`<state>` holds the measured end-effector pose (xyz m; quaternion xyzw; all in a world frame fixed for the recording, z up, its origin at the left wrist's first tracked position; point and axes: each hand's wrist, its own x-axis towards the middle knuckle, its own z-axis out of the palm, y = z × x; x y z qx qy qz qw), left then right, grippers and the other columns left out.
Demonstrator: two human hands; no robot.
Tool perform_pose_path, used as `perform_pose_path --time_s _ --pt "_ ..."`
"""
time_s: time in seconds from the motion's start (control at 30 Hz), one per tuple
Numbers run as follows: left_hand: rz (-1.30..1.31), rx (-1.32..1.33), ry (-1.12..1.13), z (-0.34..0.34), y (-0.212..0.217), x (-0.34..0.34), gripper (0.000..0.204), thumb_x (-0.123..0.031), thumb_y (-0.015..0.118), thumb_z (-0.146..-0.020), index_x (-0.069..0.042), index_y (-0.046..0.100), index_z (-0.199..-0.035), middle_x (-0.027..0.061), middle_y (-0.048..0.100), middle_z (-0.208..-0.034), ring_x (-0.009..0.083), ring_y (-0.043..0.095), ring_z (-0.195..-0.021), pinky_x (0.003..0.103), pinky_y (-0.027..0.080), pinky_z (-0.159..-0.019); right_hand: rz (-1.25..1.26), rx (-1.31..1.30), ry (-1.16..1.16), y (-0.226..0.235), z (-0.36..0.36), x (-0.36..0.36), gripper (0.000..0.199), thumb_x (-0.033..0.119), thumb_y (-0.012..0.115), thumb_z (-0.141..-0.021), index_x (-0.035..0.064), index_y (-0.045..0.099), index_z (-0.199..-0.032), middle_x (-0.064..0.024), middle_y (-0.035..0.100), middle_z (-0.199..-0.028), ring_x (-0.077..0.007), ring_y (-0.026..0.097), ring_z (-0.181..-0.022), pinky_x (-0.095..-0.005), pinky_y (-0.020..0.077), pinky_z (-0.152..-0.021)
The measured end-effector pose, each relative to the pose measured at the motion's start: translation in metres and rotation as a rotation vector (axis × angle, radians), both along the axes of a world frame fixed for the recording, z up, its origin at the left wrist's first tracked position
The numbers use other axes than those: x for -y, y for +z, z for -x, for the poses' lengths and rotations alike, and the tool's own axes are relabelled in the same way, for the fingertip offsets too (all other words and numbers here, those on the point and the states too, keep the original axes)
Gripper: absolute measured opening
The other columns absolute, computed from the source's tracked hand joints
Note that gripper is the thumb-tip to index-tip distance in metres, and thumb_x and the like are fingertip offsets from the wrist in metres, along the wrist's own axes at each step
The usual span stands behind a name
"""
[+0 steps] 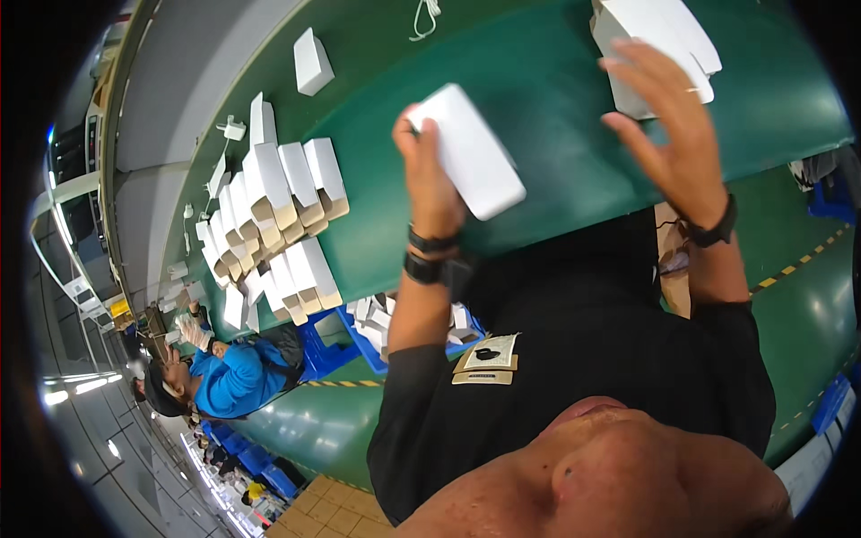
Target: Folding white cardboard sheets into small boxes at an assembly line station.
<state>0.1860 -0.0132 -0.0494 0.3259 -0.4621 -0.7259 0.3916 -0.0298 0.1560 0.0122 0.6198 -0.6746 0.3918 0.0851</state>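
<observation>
My left hand [429, 175] is closed around one end of a plain white box [473, 157], held tilted above the green table. Over on the right, my right hand [668, 125] is raised with its fingers spread and nothing in it. It hovers in front of a larger white box [659, 40] at the table's far right, which has a flap sticking out. Whether any fingertip touches that box I cannot tell.
Rows of white boxes with brown insides [278, 193] stand to the left. A single white box [312, 65] and a white cable [425, 18] lie farther back. Below the edge is a blue crate [363, 345] of white pieces. A co-worker in blue [238, 381] sits leftward.
</observation>
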Motion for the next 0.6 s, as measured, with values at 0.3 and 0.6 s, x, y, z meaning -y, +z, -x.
perform_pose_path --time_s 0.3,0.6 --pt "-0.11 -0.087 0.41 0.008 -0.042 0.197 0.013 -0.01 0.059 -0.095 -0.004 0.053 -0.106 0.0089 0.06 -0.106 0.0184 0.06 -0.088 0.029 0.05 -0.073 -0.331 -0.221 -0.084 0.022 0.075 -0.048 0.038 0.005 0.07 -0.082 0.0067 0.066 -0.12 -0.011 0.063 -0.129 -0.0318 0.054 -0.125 -0.0419 0.0428 -0.105" --pt "0.279 0.118 0.248 0.018 -0.019 0.096 0.044 -0.017 0.056 -0.099 0.0 0.045 -0.138 0.0095 0.049 -0.134 0.0184 0.048 -0.122 0.036 0.043 -0.105 0.016 -0.394 -0.293 0.042 0.063 -0.048 0.026 0.0 0.067 -0.082 0.0051 0.07 -0.107 -0.0089 0.072 -0.106 -0.0276 0.069 -0.097 -0.0353 0.0553 -0.084"
